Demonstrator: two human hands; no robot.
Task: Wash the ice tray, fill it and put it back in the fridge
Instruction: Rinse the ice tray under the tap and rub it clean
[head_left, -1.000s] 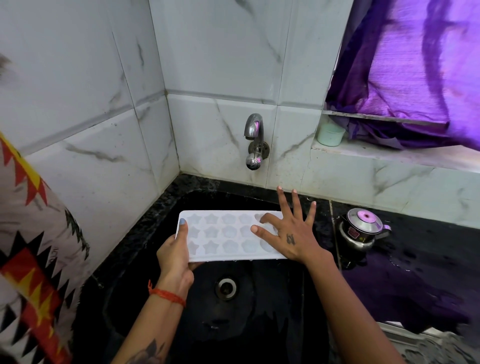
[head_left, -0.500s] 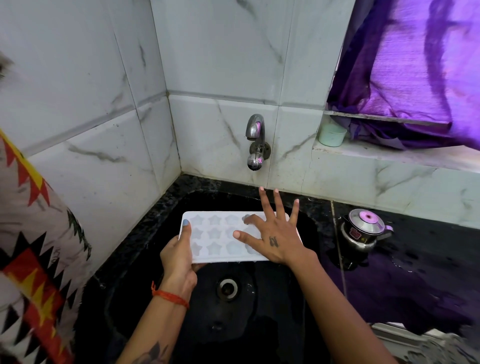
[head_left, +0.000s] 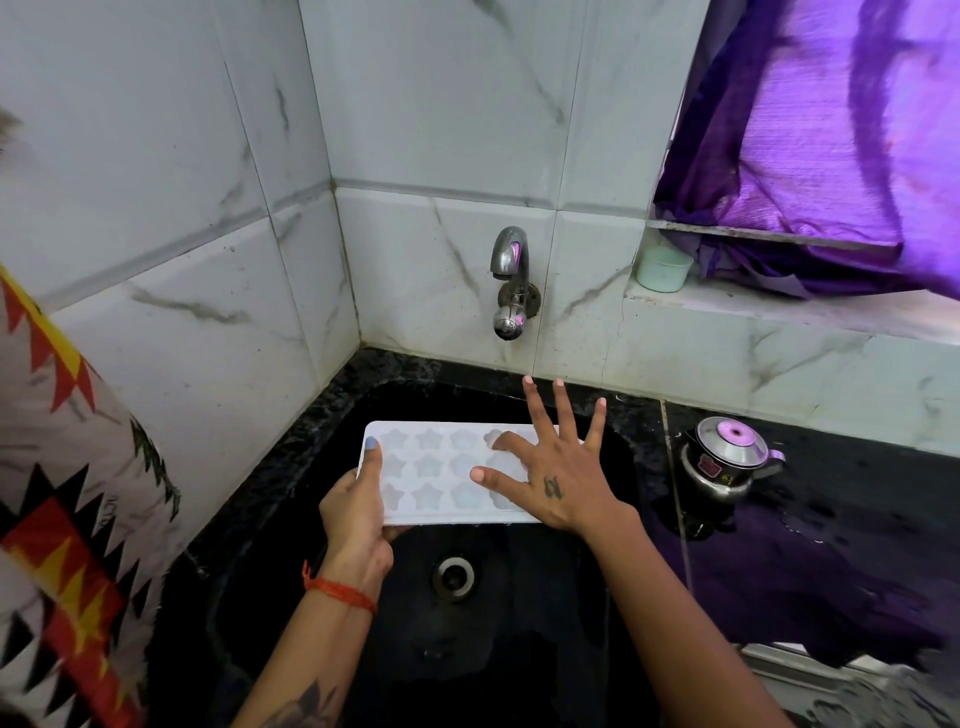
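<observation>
A white ice tray (head_left: 436, 473) with star and flower shaped moulds is held level over the black sink (head_left: 291, 467), below the wall tap (head_left: 511, 283). My left hand (head_left: 356, 512) grips its left end, thumb on top and fingers underneath. My right hand (head_left: 550, 467) lies flat on the tray's right half with fingers spread, thumb and index finger on the moulds. That hand hides the tray's right end. No water runs from the tap.
The sink drain (head_left: 455, 574) lies below the tray. A small steel kettle (head_left: 727, 460) stands on the wet black counter to the right. A pale green cup (head_left: 664, 268) sits on the window ledge under a purple curtain (head_left: 831, 145). A patterned cloth (head_left: 57, 519) hangs at left.
My right hand has slid leftward across the tray's top, then a little back to the right. The left hand keeps its grip and the tray has hardly moved.
</observation>
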